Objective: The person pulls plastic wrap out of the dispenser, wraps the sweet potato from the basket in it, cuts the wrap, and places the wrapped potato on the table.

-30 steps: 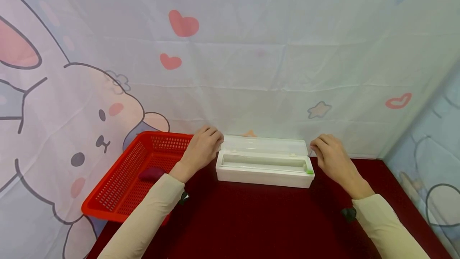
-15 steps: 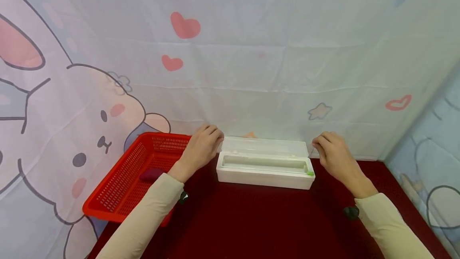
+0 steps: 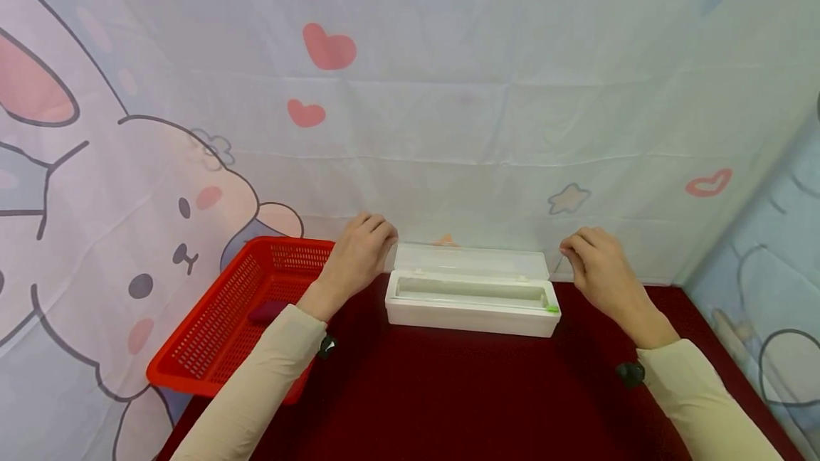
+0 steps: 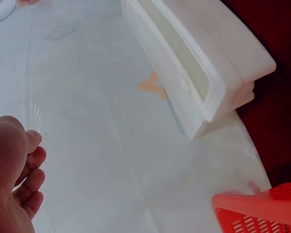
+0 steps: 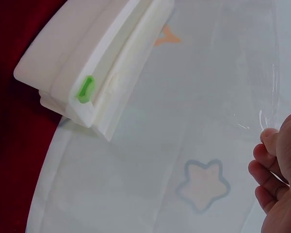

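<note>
A long white cling film dispenser [image 3: 470, 319] sits on the dark red tabletop with its clear lid [image 3: 474, 262] raised at the back. Its small green slide cutter [image 3: 552, 309] is at the right end. My left hand [image 3: 359, 253], up beyond the box's left end, pinches a corner of clear cling film [image 4: 35, 114] between thumb and forefinger. Off the right end, my right hand [image 3: 603, 269] pinches the film's other corner, where creases in the cling film [image 5: 267, 114] gather at the fingertips. The sheet between both hands is nearly invisible in the head view.
On the left stands a red perforated basket [image 3: 168, 378], partly hidden by the left forearm, with a dark purple object [image 3: 265, 312] inside. A printed cloth backdrop [image 3: 435, 112] hangs close behind the dispenser. The dark red tabletop [image 3: 448, 397] extends in front of it.
Both hands have risen slightly, and the right hand has moved a little to the right, still pinching the film. The dispenser and basket have stayed in place.
</note>
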### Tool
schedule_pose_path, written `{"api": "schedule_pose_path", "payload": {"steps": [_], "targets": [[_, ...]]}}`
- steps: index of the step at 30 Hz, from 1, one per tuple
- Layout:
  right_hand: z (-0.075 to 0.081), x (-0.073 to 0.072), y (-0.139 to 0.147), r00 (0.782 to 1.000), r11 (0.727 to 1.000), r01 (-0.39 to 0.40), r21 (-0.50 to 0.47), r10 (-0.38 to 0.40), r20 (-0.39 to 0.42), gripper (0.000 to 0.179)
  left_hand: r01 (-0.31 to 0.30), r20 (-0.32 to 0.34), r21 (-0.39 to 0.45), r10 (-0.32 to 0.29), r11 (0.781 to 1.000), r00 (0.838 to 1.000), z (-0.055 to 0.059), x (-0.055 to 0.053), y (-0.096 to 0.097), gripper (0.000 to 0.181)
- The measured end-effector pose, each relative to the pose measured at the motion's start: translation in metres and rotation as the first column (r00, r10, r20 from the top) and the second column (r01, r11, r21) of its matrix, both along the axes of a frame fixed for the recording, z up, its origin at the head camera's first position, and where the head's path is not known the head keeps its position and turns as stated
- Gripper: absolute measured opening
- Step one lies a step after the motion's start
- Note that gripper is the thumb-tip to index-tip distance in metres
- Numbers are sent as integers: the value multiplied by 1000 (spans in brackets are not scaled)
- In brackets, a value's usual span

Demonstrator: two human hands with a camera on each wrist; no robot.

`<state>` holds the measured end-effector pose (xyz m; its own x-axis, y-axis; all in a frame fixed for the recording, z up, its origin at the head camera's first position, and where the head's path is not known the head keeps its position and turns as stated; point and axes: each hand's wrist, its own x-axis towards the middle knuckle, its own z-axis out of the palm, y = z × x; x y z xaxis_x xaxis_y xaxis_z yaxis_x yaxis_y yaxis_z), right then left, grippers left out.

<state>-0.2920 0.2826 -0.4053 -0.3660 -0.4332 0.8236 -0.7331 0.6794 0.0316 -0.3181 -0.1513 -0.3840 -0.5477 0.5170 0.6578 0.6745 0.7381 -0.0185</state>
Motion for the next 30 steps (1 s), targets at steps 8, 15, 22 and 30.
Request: {"api": "schedule_pose_path", "payload": {"steps": [8, 15, 22, 30], "targets": [[8, -2, 0, 1000, 1000, 5, 4, -5, -25, 18, 6, -23, -2, -6, 1000, 1000, 6, -3, 0, 9], [15, -5, 1, 1000, 1000, -5, -7, 5, -6, 16, 26, -35, 1, -26, 1000, 999, 12, -5, -1, 10], [21, -6, 1, 1000, 1000, -4, -1, 4, -19, 13, 28, -45, 10, -28, 1000, 999, 19, -7, -1, 9], [24, -5, 1, 999, 1000, -23, -11, 23, -36, 18, 24, -66, 5, -24, 1000, 998, 24, -7, 0, 8]]}}
